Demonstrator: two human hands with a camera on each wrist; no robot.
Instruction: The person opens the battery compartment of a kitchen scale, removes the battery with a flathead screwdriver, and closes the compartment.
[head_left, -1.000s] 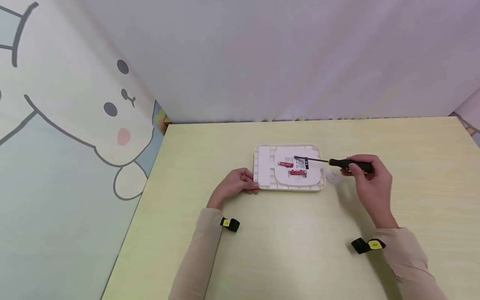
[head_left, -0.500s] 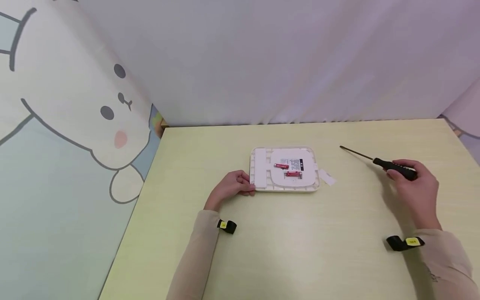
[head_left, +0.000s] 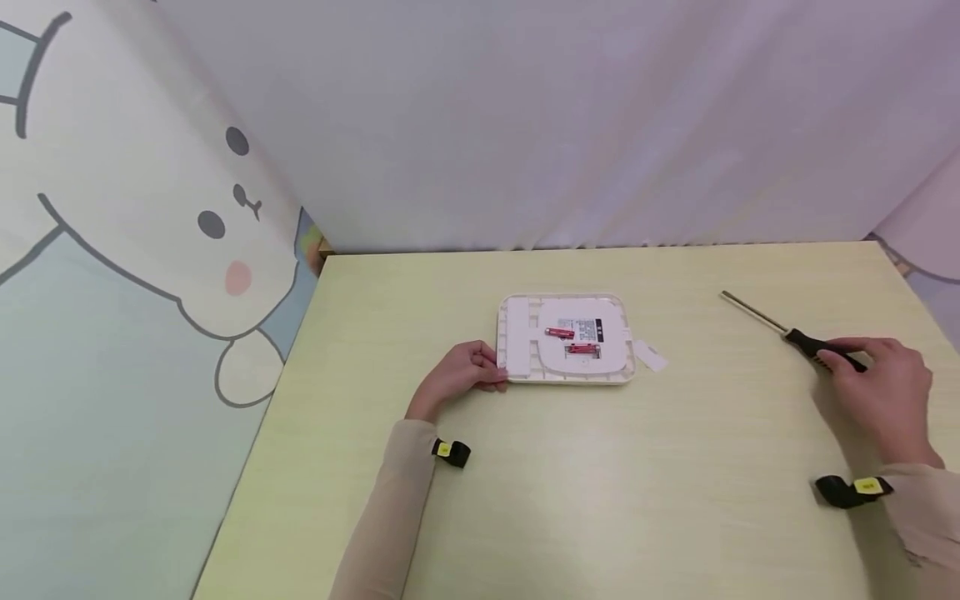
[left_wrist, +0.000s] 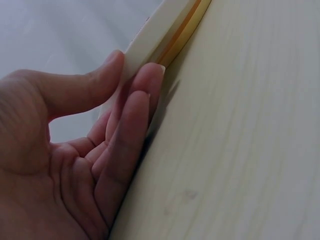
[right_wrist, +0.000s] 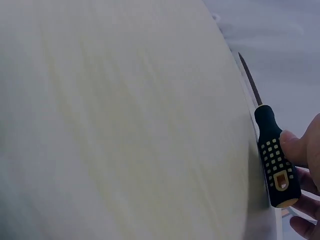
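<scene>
A white rectangular device lies with its ribbed back up near the middle of the table. My left hand pinches its near left corner; the left wrist view shows thumb and fingertips at the pale edge. One red battery rests loose on the back, beside a printed label. A second red battery is at the small rectangular compartment. Well to the right, my right hand holds a screwdriver by its black handle, the shaft pointing away to the left.
A small white battery cover lies by the device's right side. The pale wooden table ends at the back against a white curtain. A wall with a cartoon print stands along the left.
My right hand has carried the screwdriver from over the device's back far to the right and lower toward the table. The left hand keeps its hold on the corner.
</scene>
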